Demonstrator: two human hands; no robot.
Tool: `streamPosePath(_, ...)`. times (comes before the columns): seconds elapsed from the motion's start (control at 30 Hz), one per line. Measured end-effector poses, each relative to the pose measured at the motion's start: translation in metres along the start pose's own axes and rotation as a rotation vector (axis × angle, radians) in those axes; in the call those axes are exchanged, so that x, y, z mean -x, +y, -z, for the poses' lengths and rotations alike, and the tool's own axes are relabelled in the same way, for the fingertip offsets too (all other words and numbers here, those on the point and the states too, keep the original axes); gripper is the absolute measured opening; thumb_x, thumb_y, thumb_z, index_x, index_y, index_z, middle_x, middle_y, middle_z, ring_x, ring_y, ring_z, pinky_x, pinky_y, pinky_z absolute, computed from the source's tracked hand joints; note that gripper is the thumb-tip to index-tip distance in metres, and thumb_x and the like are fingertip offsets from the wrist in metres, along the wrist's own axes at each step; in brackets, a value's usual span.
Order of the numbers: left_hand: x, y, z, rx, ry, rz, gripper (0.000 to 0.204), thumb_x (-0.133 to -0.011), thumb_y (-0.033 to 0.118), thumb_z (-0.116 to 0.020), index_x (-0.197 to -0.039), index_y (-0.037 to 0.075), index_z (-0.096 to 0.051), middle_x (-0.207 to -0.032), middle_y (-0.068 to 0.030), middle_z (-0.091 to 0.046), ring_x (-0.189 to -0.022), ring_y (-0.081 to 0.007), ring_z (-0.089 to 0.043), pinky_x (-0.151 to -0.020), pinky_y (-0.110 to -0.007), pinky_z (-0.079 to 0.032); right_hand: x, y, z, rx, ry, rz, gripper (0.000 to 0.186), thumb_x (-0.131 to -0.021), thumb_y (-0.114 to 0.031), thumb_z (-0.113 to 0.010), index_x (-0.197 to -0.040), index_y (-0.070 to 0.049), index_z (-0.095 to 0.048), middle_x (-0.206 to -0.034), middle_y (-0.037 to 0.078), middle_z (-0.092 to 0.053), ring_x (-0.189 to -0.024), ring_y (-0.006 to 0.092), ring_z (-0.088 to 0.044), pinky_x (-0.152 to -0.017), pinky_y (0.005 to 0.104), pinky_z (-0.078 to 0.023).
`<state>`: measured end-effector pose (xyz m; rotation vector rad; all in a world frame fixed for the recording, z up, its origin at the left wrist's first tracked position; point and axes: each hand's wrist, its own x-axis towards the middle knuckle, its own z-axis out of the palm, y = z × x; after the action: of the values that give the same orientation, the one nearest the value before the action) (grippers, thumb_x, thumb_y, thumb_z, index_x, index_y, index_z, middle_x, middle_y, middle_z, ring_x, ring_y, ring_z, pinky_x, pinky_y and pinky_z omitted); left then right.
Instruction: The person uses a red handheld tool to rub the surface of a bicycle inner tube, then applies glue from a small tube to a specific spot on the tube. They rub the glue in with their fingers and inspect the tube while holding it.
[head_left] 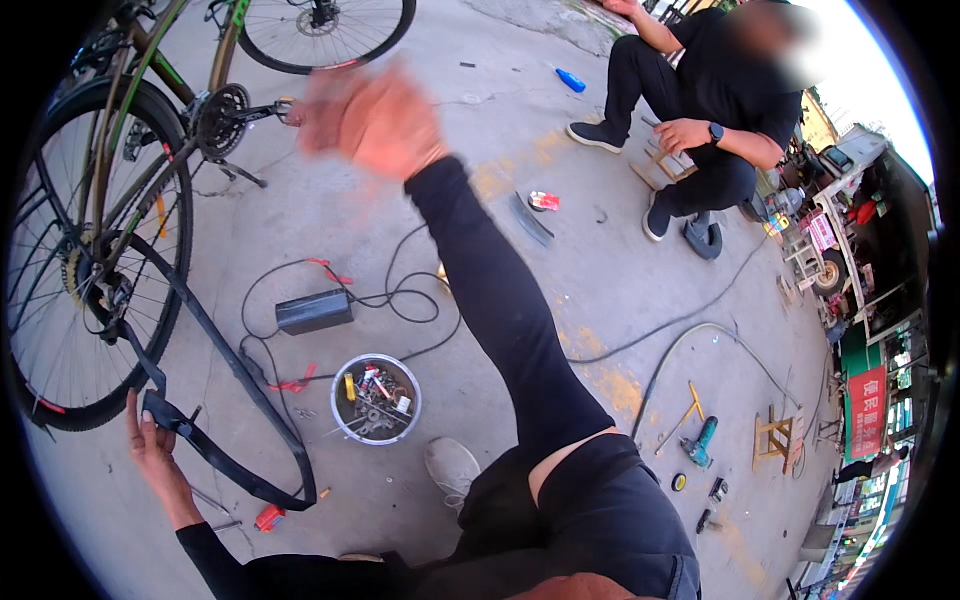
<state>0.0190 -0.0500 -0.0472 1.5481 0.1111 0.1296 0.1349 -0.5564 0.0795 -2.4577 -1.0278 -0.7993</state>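
Beside the rear wheel (92, 414), my left hand (155, 450) grips the tube (222, 350) — already outside the tyre (182, 190), with refitting left, I judge — while my right hand (375, 122) looks too blurred from here to tell its grip.

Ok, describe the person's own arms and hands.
The right sleeve is snug, plain black, ending in a bare strip before more black cloth. The left sleeve is black to the wrist. The left hand and right hand are gloveless; the right is blurred.

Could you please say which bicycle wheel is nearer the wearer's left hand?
The rear wheel, at the picture's left; the front wheel, cut off by the top edge, is farther away.
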Motion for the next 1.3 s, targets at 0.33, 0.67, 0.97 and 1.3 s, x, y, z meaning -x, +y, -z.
streamPosePath(0.33,0.001,-0.004,-0.016,0.004,-0.012,0.044,0.052,-0.101,0.025,-0.058,-0.149,0.011,-0.045,-0.11,-0.0047,-0.067,-0.092,-0.0089,-0.064,-0.085,-0.024,-0.051,-0.012,-0.037,-0.003,-0.237,-0.609,-0.384,0.061,-0.088,-0.051,-0.065,-0.125,-0.002,-0.064,-0.114,0.016,-0.071,-0.108,0.0287,-0.067,-0.093,0.0398,-0.052)
streamPosePath(0.67,0.009,0.011,-0.007,-0.023,0.034,0.024,0.052,-0.101,0.028,-0.058,-0.149,0.013,-0.047,-0.099,-0.0002,-0.067,-0.09,-0.008,-0.063,-0.085,-0.024,-0.05,-0.007,-0.049,-0.097,-0.381,-0.806,-0.389,0.062,-0.087,-0.049,-0.067,-0.127,-0.002,-0.064,-0.118,0.018,-0.07,-0.106,0.0275,-0.067,-0.089,0.0371,-0.052)
streamPosePath(0.97,0.016,0.008,0.015,-0.031,0.008,-0.015,0.052,-0.102,0.026,-0.056,-0.15,0.012,-0.045,-0.115,-0.0088,-0.069,-0.094,-0.0101,-0.066,-0.088,-0.028,-0.054,-0.051,-0.059,-0.02,-1.859,0.17,-0.224,0.075,-0.089,-0.07,-0.05,-0.103,0.001,-0.068,-0.092,0.021,-0.07,-0.087,0.0341,-0.067,-0.08,0.042,-0.053)
streamPosePath(1.3,0.016,0.013,-0.001,-0.057,0.061,-0.007,0.053,-0.101,0.029,-0.057,-0.15,0.014,-0.046,-0.107,-0.0033,-0.065,-0.09,-0.0081,-0.06,-0.088,-0.027,-0.05,-0.058,-0.085,0.064,-1.822,0.287,0.082,0.085,-0.087,-0.078,-0.043,-0.094,0.004,-0.067,-0.088,0.024,-0.07,-0.068,0.0376,-0.066,-0.061,0.0475,-0.053)
